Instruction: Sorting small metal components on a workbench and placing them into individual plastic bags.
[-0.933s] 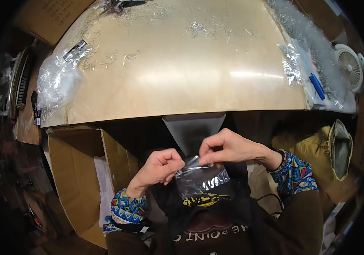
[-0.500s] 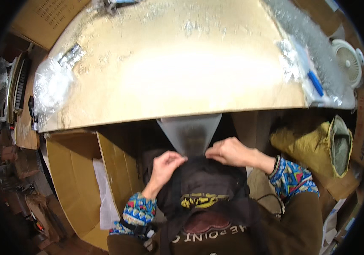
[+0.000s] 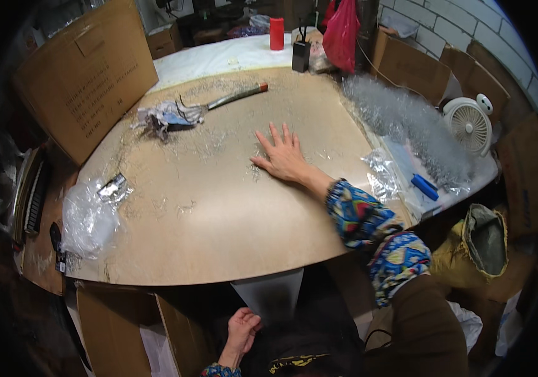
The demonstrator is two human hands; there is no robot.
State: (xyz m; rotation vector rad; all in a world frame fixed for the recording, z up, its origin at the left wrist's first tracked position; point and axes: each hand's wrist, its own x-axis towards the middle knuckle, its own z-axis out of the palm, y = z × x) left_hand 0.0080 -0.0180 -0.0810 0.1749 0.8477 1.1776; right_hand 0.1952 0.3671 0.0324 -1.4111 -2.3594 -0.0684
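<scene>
My right hand (image 3: 285, 157) lies palm down on the table (image 3: 237, 232), fingers spread. Thin silvery pieces (image 3: 255, 171), too small to name, are by its fingertips, and more lie strewn across the tabletop. Below the table's near edge, my left hand (image 3: 242, 330) is closed, its fingertips together. Anything between them is too small to make out. That hand is close to the lower end of a grey sheet-like piece (image 3: 269, 292), which slopes down from the table edge toward my lap. Dark cloth (image 3: 319, 320) covers my lap.
Left: a large carton (image 3: 87, 81), clear plastic bag (image 3: 90, 220) and open carton (image 3: 115, 327). Farther back: a brush-like tool (image 3: 237, 95), red cylinder (image 3: 276, 34) and black holder (image 3: 301, 55). Right: a blue tool (image 3: 424, 186), bubble wrap (image 3: 407, 125), fan (image 3: 468, 125) and yellow sack (image 3: 476, 245).
My right hand has left the end of the grey piece, reached forward onto the tabletop and opened. The left stays low near that piece. The view has tilted up, showing the table's far side.
</scene>
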